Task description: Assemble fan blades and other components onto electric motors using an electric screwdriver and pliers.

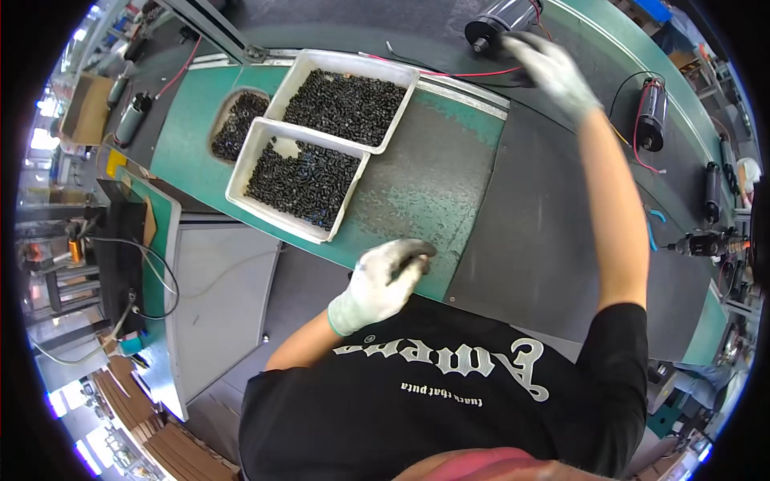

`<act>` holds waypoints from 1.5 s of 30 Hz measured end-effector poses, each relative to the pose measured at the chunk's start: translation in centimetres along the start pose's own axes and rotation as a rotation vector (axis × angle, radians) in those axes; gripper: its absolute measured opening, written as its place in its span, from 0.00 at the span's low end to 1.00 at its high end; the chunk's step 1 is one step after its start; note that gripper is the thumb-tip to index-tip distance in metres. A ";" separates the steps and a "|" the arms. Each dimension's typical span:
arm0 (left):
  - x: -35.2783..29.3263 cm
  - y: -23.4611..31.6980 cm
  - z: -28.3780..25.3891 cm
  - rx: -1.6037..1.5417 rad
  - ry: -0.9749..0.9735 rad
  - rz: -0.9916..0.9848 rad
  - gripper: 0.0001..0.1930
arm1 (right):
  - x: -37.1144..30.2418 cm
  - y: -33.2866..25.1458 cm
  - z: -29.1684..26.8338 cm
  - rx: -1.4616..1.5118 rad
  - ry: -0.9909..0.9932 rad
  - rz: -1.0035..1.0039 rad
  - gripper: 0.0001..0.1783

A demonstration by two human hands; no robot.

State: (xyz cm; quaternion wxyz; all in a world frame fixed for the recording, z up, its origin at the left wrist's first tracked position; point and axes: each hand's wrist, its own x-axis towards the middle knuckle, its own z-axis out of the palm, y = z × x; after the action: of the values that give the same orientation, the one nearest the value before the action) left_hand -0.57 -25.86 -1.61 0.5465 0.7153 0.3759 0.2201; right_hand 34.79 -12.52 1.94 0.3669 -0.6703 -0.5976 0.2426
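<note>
My left hand (383, 280), in a white glove with dark fingertips, is held over the near edge of the green bench, its fingers curled in toward the thumb. Whatever lies between those fingertips is too small or hidden to make out. Stretched far forward, my right hand (555, 74) wears a similar glove. Its fingers extend beside the shaft end of a black cylindrical motor (507, 22), with the thumb apart from them. A red wire (481, 74) runs along the bench to near that thumb.
Two white bins (346, 224) (411, 84) hold small black parts, and more fill a recess (237, 120) in the bench. Further motors (652, 120) (712, 192) with loose wires lie on the right. A power screwdriver (706, 244) is at the right edge. A metal frame (212, 28) rises at the far left.
</note>
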 end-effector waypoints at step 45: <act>19.3 -0.8 -15.3 1.291 0.172 0.031 0.20 | -30.9 4.6 -15.4 -0.206 1.233 -0.075 0.20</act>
State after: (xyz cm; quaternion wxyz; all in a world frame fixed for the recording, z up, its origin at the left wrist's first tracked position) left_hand 0.06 -1.36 0.42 -0.0283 0.8849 0.4646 0.0144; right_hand 44.28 -45.94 4.28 0.5860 -0.6977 -0.3194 -0.2607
